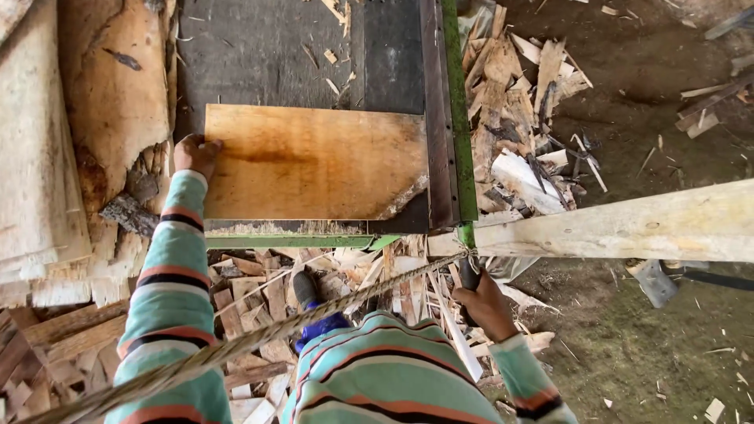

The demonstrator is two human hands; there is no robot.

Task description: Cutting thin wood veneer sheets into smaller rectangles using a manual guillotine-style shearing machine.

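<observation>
- Hands first: my left hand (196, 155) presses fingers on the veneer sheet (314, 162) edge, gripping nothing;
- my right hand (485, 305) is clenched round a dark handle (469, 275) beside the rope (236, 345).

A flat, orange-brown veneer sheet (314, 161) with a ragged corner lies on the dark machine bed (259, 51).

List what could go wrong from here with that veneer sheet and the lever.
The left hand presses the veneer sheet at its edge, so fingers might slip toward the green-framed cutter. The right hand grips a dark handle beside a taut rope, which could snag the sleeve.
</observation>
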